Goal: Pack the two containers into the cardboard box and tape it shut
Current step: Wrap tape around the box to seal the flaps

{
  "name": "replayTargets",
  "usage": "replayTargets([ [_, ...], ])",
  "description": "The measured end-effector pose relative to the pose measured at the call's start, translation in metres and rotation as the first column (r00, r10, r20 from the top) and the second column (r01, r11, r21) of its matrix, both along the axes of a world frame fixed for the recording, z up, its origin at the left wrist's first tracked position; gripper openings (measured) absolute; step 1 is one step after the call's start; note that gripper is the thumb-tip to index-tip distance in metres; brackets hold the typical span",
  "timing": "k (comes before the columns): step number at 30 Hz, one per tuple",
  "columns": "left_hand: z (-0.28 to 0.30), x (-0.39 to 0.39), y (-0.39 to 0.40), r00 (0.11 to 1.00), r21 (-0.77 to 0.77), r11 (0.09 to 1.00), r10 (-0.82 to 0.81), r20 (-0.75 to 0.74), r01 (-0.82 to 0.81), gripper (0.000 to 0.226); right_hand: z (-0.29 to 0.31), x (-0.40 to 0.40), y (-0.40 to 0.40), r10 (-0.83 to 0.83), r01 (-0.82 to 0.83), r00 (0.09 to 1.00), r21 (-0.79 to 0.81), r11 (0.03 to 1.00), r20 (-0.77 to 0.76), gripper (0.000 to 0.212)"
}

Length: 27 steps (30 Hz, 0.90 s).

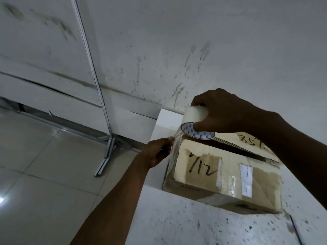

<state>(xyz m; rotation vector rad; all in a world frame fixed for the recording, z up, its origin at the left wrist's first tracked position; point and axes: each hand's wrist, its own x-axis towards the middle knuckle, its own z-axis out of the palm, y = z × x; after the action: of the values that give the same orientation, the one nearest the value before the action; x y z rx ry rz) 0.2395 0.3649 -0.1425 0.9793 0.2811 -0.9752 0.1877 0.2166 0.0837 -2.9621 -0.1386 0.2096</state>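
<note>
1. Your right hand's fingers (200,101) curl over the top of the roll of clear packing tape with a blue-printed white core (196,121), and the thumb presses into the core opening from below, so your right hand (228,112) is closed firmly on the roll.
2. You hold the roll just above the far left corner of the worn brown cardboard box with black marker numbers (224,174), apart from the cardboard itself.
3. Your left hand (157,152) sits just left of that same corner, below the roll, with fingertips pinched on the loose end of the strip of clear tape (175,147).
4. That strip runs from the roll down past your left fingertips and along the box's left end face, where it looks stuck to the cardboard.
5. Between the box's two top flaps a dark gap shows; the flaps meet unevenly and the seam carries no new tape.
6. You cannot see the two containers; whether they are inside the box cannot be told.
7. White paper labels (246,181) and patches of old tape lie on the near top flap of the box.
8. Beneath the box is the speckled white table surface (185,218); the box stands at its left edge, close to the stained white wall (194,50) behind.
</note>
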Motion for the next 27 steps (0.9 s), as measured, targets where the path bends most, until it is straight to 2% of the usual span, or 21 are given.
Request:
replayTargets([
  [7,-0.006,-0.003,-0.004,0.997,0.055,0.998,-0.022,0.068,0.018,0.021,0.001,0.002,0.009,0.011,-0.014,0.999,-0.066,0.998,-0.043,0.063],
  [18,-0.010,-0.010,-0.012,0.986,0.065,0.998,0.001,0.164,-0.012,0.023,0.006,0.004,0.014,0.016,-0.025,0.998,-0.137,0.990,-0.066,0.057],
  [22,-0.012,-0.013,-0.017,0.962,0.107,0.993,0.024,0.273,-0.055,0.022,0.005,0.004,0.016,0.040,-0.051,0.997,-0.180,0.982,-0.062,0.057],
  [27,-0.015,-0.016,-0.023,0.876,0.263,0.962,-0.069,0.477,-0.068,0.025,0.001,0.004,0.016,0.035,-0.048,0.997,-0.184,0.982,-0.072,0.059],
])
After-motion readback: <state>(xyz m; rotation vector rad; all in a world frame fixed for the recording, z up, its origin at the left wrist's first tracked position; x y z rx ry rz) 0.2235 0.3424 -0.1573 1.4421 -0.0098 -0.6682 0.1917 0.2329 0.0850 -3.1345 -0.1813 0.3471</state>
